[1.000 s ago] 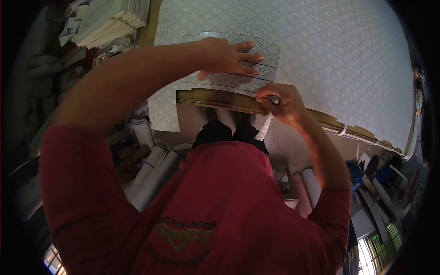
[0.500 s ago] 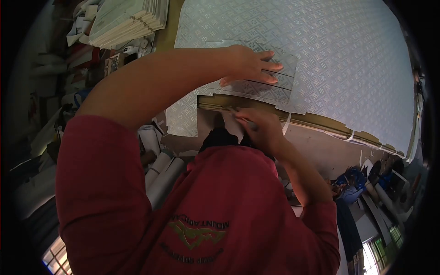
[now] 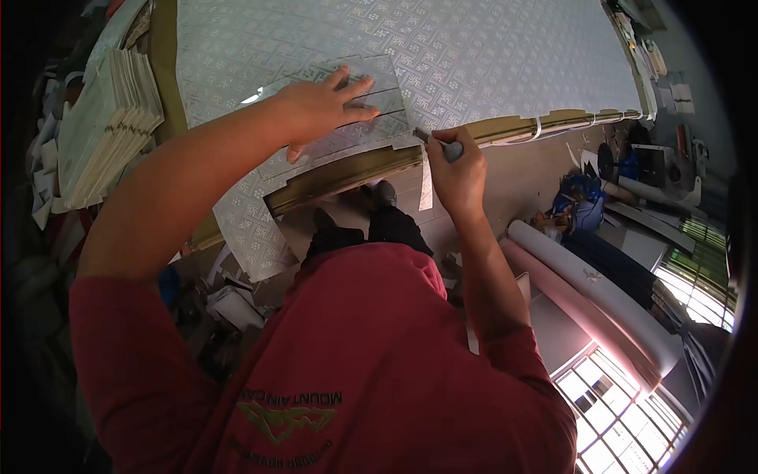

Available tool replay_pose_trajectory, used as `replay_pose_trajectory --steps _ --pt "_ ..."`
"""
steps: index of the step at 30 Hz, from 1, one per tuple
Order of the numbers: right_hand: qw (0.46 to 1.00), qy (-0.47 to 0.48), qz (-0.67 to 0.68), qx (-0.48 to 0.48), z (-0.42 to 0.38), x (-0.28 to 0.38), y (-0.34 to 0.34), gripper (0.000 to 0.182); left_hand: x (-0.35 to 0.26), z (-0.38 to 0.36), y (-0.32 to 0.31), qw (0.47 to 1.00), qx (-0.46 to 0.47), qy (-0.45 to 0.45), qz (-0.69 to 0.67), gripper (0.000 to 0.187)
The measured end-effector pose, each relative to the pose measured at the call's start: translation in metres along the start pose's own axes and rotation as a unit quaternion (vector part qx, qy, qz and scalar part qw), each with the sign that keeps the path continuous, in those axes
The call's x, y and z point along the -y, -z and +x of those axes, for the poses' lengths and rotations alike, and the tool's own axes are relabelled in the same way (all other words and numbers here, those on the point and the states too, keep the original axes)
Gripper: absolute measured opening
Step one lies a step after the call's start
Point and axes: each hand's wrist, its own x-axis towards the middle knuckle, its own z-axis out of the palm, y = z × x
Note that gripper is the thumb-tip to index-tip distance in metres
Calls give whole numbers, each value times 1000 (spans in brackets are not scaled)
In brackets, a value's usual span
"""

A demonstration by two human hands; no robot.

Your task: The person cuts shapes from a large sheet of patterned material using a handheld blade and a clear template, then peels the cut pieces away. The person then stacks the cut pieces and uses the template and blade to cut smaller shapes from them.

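A patterned silver-grey sheet (image 3: 489, 63) covers the worktable, with a clear plate (image 3: 387, 83) marked by dark lines on top. My left hand (image 3: 320, 110) lies on this plate, fingers spread and pressing flat. Beside the plate's right corner, my right hand (image 3: 462, 174) is closed around a cutting knife (image 3: 451, 151) with a rounded grey end; its dark tip is at the sheet near the corner. A narrow cut strip (image 3: 426, 182) hangs from the table edge just left of that hand. A wider flap of the sheet (image 3: 257, 237) droops at the left.
The brown table edge (image 3: 347, 175) shows along the cut. A stack of folded pale panels (image 3: 118, 130) stands at the left. On the right floor lie long rolls (image 3: 600, 292) and a blue bag (image 3: 580, 201). My feet are below the edge.
My right hand has risen from below the table edge to the plate's right corner, carrying the knife. My left hand stays on the plate; the view has swung to the right.
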Motion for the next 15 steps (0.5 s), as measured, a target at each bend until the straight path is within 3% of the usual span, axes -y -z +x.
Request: replay_pose_trajectory --steps 15 --pt "998 9 -62 9 14 18 -9 11 -1 0 2 1000 2 3 -6 147"
